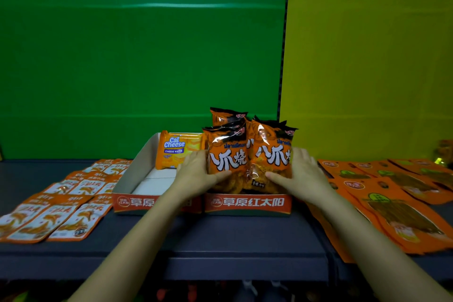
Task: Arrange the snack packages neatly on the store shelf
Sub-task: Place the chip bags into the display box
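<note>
Several orange and black snack bags stand upright in the right compartment of a cardboard display tray (247, 203) on the shelf. My left hand (196, 174) grips the left front bag (228, 154), thumb across its front. My right hand (297, 174) grips the right front bag (272, 154) the same way. A third bag (226, 115) shows behind them. An orange Cal Cheese wafer pack (175, 149) stands at the back of the left compartment.
White and orange flat pouches (61, 201) lie in rows on the dark shelf (196, 240) left of the tray. Orange flat packs (392, 193) overlap at the right. Green and yellow panels back the shelf.
</note>
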Demonstrator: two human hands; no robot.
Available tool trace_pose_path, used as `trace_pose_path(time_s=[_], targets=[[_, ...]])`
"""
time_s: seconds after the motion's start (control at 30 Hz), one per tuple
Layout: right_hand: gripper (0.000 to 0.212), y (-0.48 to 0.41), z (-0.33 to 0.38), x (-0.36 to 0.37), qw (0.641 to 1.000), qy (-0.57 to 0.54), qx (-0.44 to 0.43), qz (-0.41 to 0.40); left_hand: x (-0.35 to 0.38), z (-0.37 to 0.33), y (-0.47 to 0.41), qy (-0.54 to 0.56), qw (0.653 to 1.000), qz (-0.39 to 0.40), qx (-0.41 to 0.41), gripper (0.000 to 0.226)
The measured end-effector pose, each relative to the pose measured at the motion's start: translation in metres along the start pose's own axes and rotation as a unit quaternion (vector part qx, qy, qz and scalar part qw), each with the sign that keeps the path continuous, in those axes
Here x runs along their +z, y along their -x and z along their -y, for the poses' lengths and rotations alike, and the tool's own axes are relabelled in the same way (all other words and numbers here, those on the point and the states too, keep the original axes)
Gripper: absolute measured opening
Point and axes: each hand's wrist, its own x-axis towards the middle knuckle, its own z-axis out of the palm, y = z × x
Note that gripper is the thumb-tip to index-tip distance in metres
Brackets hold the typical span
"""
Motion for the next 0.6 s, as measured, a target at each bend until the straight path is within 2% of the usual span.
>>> trace_pose_path(time_s=[0.1, 0.2, 0.27, 0.37, 0.53, 0.6], targets=[[0.099, 0.011, 0.005, -0.005, 0.995, -0.022, -0.03, -0.097, -0.015, 0.007, 0.012, 0.048, 0.998, -0.028, 0.015, 0.055], [0.075, 0.023, 0.024, -0.011, 0.973, -0.048, -0.146, -0.175, -0.032, 0.017, 0.029, -0.037, 0.99, -0.121, 0.064, 0.042], [0.056, 0.032, 0.046, -0.011, 0.957, -0.06, -0.232, -0.162, -0.044, 0.027, 0.044, -0.111, 0.974, -0.175, 0.087, 0.041], [0.034, 0.048, 0.085, 0.006, 0.933, -0.077, -0.334, -0.109, -0.063, 0.047, 0.07, -0.183, 0.962, -0.189, 0.078, 0.034], [0.031, 0.078, 0.159, 0.043, 0.899, -0.113, -0.422, -0.038, -0.106, 0.098, 0.129, -0.271, 0.948, -0.166, 0.002, 0.041], [0.033, 0.088, 0.192, 0.054, 0.884, -0.12, -0.452, -0.008, -0.131, 0.118, 0.156, -0.302, 0.937, -0.169, -0.041, 0.034]])
